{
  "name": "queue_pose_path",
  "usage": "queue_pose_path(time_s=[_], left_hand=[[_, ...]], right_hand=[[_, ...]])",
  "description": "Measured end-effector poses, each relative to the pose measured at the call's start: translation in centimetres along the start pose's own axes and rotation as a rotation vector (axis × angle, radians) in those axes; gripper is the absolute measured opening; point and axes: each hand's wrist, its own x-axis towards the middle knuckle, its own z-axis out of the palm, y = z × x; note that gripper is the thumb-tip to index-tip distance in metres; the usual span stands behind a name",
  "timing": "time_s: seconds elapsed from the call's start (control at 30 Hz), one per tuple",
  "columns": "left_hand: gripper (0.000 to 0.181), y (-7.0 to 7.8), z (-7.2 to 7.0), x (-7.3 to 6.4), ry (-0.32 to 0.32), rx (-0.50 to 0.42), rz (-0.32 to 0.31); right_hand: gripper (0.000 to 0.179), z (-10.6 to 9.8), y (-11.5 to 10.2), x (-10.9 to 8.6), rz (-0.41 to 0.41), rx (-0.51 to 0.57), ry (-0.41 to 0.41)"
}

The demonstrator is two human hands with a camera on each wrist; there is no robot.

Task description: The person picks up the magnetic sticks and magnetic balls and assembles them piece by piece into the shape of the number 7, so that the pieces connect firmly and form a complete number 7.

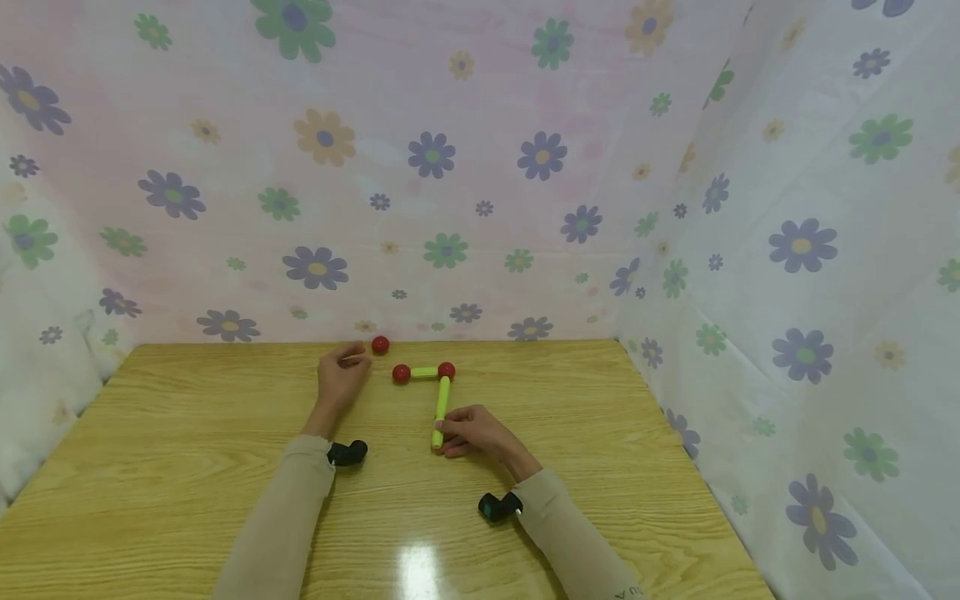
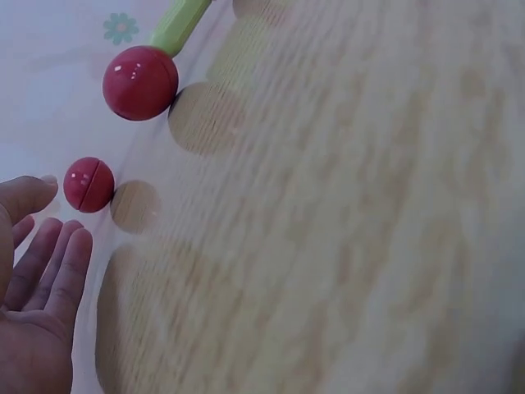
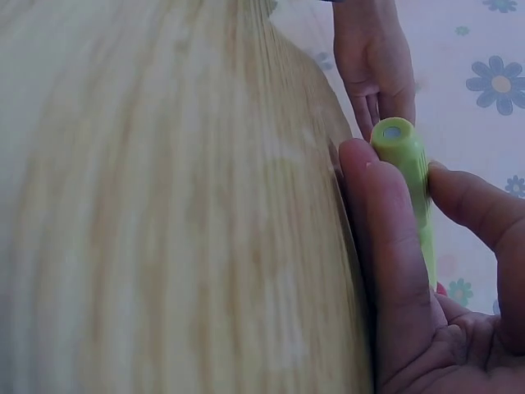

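My right hand (image 1: 480,435) pinches the near end of a long yellow-green rod (image 1: 442,398) between thumb and fingers. A small metal disc shows in that end in the right wrist view, where the rod (image 3: 395,144) points at the camera. At its far end the rod meets a red ball (image 1: 447,372). From there a shorter yellow-green rod (image 1: 424,372) runs left to a second red ball (image 1: 401,374). My left hand (image 1: 342,382) holds nothing; its fingers reach towards a loose red ball (image 2: 89,185), with a gap between them.
The wooden table (image 1: 187,483) ends at a flowered cloth (image 1: 495,183) along the back. More flowered cloth (image 1: 750,275) hangs on the right side. A black wrist camera (image 1: 348,453) sits on the left wrist, another camera (image 1: 498,507) on the right.
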Motion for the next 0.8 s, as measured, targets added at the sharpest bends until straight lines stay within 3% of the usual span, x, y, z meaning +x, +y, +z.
queue_pose_path(time_s=[0.13,0.47,0.8], left_hand=[[0.043,0.2,0.1,0.5,0.011,0.006,-0.001],[0.044,1.5,0.7,1.5,-0.038,0.051,-0.025],[0.045,1.7,1.4,2.2,-0.162,0.054,-0.051]], right_hand=[[0.032,0.0,0.1,0.0,0.005,0.011,-0.002],[0.033,-0.1,0.2,0.2,0.0,0.025,0.0],[0.033,-0.1,0.3,-0.1,-0.009,0.033,-0.009]])
